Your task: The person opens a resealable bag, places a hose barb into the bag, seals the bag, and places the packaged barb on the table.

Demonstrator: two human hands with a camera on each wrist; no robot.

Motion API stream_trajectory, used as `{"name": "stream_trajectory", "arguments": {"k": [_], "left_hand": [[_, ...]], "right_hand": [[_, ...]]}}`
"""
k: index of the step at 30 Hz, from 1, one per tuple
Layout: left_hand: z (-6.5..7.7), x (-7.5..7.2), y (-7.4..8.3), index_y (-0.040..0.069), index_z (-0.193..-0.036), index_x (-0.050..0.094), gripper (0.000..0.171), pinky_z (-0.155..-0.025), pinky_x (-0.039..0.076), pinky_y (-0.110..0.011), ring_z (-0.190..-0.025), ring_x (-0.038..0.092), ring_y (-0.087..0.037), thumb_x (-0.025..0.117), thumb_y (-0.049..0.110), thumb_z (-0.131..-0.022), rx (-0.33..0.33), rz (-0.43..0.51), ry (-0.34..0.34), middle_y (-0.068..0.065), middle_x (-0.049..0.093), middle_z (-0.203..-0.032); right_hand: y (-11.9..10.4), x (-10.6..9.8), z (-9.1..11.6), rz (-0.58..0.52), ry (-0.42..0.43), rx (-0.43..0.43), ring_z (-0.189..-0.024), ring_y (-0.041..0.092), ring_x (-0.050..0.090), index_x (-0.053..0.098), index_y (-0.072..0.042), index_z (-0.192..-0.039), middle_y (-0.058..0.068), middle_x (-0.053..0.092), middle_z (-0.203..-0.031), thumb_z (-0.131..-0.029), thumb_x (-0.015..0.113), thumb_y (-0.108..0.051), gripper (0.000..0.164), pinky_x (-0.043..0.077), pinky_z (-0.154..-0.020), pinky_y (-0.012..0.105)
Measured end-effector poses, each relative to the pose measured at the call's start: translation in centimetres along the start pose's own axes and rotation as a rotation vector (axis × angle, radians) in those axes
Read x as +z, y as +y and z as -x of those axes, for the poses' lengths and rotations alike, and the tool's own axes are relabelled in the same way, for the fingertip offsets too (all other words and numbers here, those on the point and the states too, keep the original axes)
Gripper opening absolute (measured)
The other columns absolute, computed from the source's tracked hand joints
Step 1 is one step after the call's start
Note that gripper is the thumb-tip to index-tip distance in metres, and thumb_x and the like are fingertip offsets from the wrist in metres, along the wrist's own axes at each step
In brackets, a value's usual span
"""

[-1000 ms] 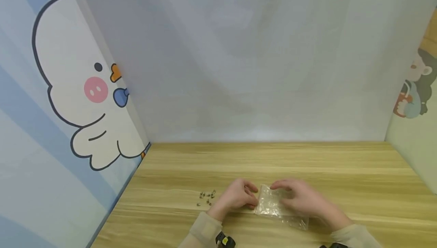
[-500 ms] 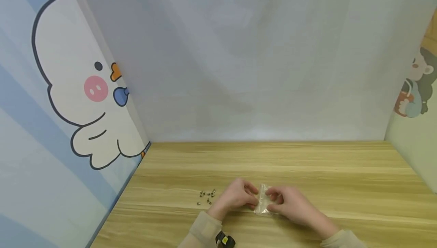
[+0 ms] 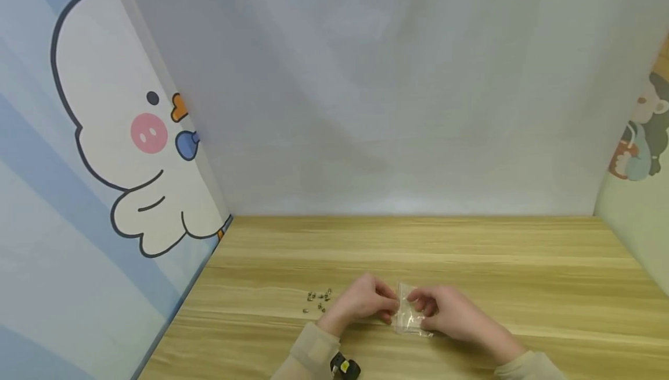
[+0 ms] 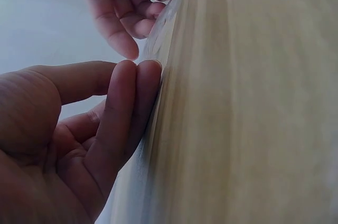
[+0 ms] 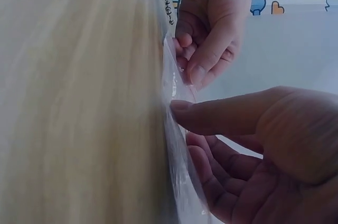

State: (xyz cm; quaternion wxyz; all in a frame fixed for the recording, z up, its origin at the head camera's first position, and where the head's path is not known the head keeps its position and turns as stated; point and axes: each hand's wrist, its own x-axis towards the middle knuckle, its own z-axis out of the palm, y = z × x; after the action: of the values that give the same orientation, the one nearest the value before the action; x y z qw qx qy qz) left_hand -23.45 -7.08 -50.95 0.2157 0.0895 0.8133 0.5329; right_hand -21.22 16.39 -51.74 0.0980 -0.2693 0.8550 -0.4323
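Observation:
A small clear plastic zip bag [image 3: 405, 317] lies on the wooden table between both hands. My left hand [image 3: 362, 300] is at the bag's left edge, thumb and fingertips meeting in a pinch there. From the other side, my right hand [image 3: 450, 312] holds the bag with thumb and bent fingers; its palm hides the bag's right part. In the right wrist view the thumb of that hand [image 5: 264, 147] presses the crinkled bag [image 5: 178, 168]. Several tiny metal pieces, perhaps screws [image 3: 310, 296], lie scattered left of my left hand.
The wooden table [image 3: 418, 240] ends at a pale back curtain [image 3: 392, 107]. Printed cartoon panels stand at the left and right sides. A black device with a yellow mark [image 3: 345, 366] sits at the left wrist.
My right hand has moved left along the bag, closer to my left hand. The left hand's fingertips have come together at the bag's edge. The metal pieces stay in place.

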Motion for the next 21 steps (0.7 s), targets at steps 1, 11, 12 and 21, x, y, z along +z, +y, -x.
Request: {"name": "stream_trajectory", "arguments": {"k": [1, 11, 12, 21], "left_hand": [[0.0, 0.0, 0.0, -0.002, -0.093, 0.079, 0.004, -0.062, 0.061, -0.028, -0.059, 0.068, -0.015, 0.079, -0.005, -0.090, 0.000, 0.003, -0.005, -0.009, 0.073, -0.079], [0.2, 0.0, 0.0, 0.001, -0.091, 0.080, 0.005, -0.065, 0.062, -0.030, -0.060, 0.070, -0.016, 0.080, -0.003, -0.089, -0.008, 0.005, -0.003, -0.009, 0.074, -0.077], [0.2, 0.0, -0.1, 0.001, -0.091, 0.080, 0.005, -0.065, 0.062, -0.030, -0.060, 0.070, -0.016, 0.080, -0.003, -0.089, -0.009, 0.004, -0.003, -0.009, 0.074, -0.077], [0.0, -0.1, -0.3, 0.001, -0.091, 0.080, 0.006, -0.063, 0.062, -0.030, -0.059, 0.067, -0.016, 0.078, -0.005, -0.089, -0.010, 0.025, -0.013, -0.009, 0.074, -0.079]], "right_hand": [[-0.1, 0.0, 0.0, 0.001, 0.003, 0.003, -0.084, 0.010, 0.064, 0.072, -0.001, -0.121, -0.002, 0.068, -0.095, -0.077, 0.085, 0.003, 0.047, 0.056, -0.075, 0.028], [-1.4, 0.9, -0.2, -0.090, 0.072, 0.072, -0.078, 0.014, 0.067, 0.074, -0.002, -0.108, -0.001, 0.069, -0.087, -0.084, 0.085, -0.005, 0.027, 0.057, -0.068, 0.027], [-1.3, 1.0, -0.2, -0.098, 0.074, 0.081, -0.077, 0.014, 0.067, 0.074, -0.002, -0.106, -0.001, 0.069, -0.086, -0.084, 0.085, -0.006, 0.025, 0.057, -0.067, 0.027], [-0.9, 1.7, -0.6, -0.119, 0.077, 0.126, -0.077, 0.018, 0.066, 0.074, -0.001, -0.103, -0.001, 0.070, -0.084, -0.084, 0.087, -0.011, 0.025, 0.057, -0.064, 0.028]]}}
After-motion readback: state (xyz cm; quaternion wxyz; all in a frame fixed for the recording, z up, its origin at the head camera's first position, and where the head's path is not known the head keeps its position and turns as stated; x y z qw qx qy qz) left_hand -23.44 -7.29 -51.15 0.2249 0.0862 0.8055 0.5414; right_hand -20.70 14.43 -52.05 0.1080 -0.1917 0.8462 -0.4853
